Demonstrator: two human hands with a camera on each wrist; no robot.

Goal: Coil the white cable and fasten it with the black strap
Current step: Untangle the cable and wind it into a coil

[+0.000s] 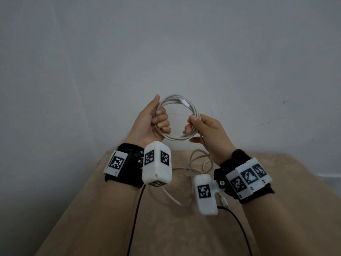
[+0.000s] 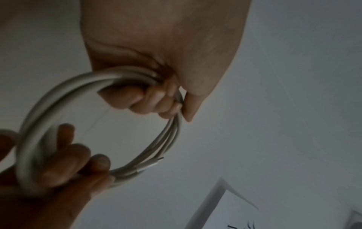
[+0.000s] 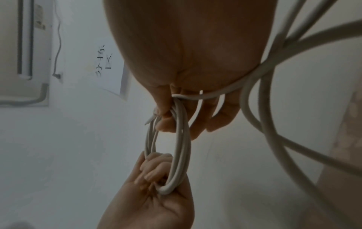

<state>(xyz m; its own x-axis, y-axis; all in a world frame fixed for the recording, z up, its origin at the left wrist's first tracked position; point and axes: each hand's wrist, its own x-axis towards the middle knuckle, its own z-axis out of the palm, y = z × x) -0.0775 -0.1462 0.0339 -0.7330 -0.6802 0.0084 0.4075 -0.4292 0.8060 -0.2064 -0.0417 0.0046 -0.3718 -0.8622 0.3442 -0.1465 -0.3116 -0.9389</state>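
White cable (image 1: 178, 119) coil gripped by both hands, held above table edge (image 1: 276, 154).

The head view looks down from above on both wrists; each wrist view looks up close along its palm. All three share the cable (image 1: 178, 117) coil.

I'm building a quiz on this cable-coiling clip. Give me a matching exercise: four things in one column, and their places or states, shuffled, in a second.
Things:
1. left hand
2. right hand
3. cable connector
4. loose cable

States:
A. lies at the top of the coil
B. fingers curled round the coil's left side
C. trails down onto the tan cloth
D. pinches the coil's right side

Pairs: 1-B, 2-D, 3-A, 4-C
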